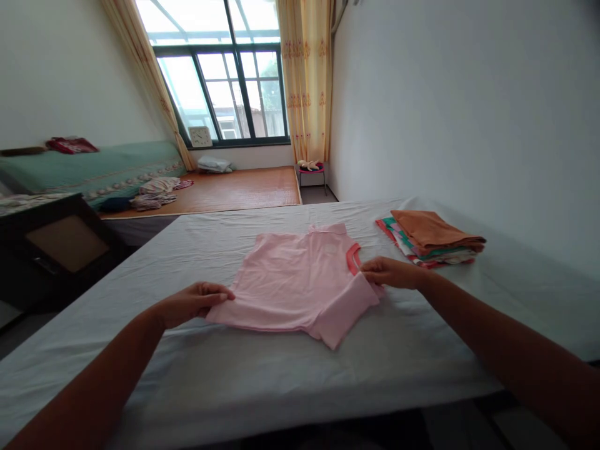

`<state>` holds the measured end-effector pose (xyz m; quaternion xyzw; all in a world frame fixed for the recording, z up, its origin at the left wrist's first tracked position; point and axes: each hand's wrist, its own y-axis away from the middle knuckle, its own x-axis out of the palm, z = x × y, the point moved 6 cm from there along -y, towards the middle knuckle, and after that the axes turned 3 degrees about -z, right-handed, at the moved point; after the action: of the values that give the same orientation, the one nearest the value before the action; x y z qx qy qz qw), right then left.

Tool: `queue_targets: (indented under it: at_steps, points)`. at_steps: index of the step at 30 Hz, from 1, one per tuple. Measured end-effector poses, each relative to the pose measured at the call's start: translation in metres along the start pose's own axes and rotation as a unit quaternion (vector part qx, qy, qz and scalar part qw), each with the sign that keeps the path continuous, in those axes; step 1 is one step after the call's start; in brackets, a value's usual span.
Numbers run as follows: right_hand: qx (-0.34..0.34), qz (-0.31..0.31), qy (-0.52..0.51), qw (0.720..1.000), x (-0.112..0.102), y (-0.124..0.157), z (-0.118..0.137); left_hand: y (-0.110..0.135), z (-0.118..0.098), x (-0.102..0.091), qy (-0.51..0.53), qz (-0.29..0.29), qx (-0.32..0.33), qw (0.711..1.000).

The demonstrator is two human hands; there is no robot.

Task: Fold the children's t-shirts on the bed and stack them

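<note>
A pink short-sleeved shirt (281, 275) lay spread on a white sheet (225, 387), in its middle part, with the far sleeve pointing toward the sheet's far edge and the near sleeve toward its near edge. The person's left hand (199, 302) pinched the near corner of the hem between thumb and fingers, toward the sheet's left side. The right hand (389, 273) pinched the near shoulder just beside the coral neckband (353, 259), its fingertips pressed together on the fabric. Near the sheet's far right corner, close to the white wall (445, 94), sat a stack of folded clothes (435, 231) with a brown piece on top. Beyond the far edge stood a low bed with a brown mat (244, 187), below a window (220, 81), and a small stool (313, 167) beside it; a dark cabinet (70, 250) stood past the left edge.
</note>
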<state>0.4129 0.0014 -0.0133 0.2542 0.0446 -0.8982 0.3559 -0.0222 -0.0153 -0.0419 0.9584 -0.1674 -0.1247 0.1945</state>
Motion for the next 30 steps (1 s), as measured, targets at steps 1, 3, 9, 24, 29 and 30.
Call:
queue_targets:
  at_steps: [1, 3, 9, 24, 29, 30]
  points:
    - [0.015, -0.038, -0.019, 0.999, -0.008, -0.01, -0.005, -0.006, -0.006, -0.004, 0.023, -0.013, -0.002, 1.0]
    - [0.039, -0.111, -0.054, 0.992, -0.024, -0.028, -0.013, -0.019, -0.018, -0.016, 0.067, -0.062, 0.005, 0.996]
    - [0.118, -0.21, 0.0, 0.971, -0.05, -0.045, -0.042, -0.053, -0.023, -0.032, -0.039, -0.162, -0.02, 0.986]
    - [0.1, -0.07, -0.066, 0.99, -0.045, -0.01, -0.051, -0.054, -0.035, -0.014, -0.184, -0.241, 0.135, 0.943]
    - [0.114, -0.038, -0.027, 0.992, -0.043, -0.011, -0.07, -0.064, -0.028, -0.018, -0.316, -0.239, 0.127, 0.909]
    - [0.113, -0.041, -0.021, 0.993, -0.043, -0.011, -0.071, -0.066, -0.027, -0.019, -0.336, -0.238, 0.124, 0.903]
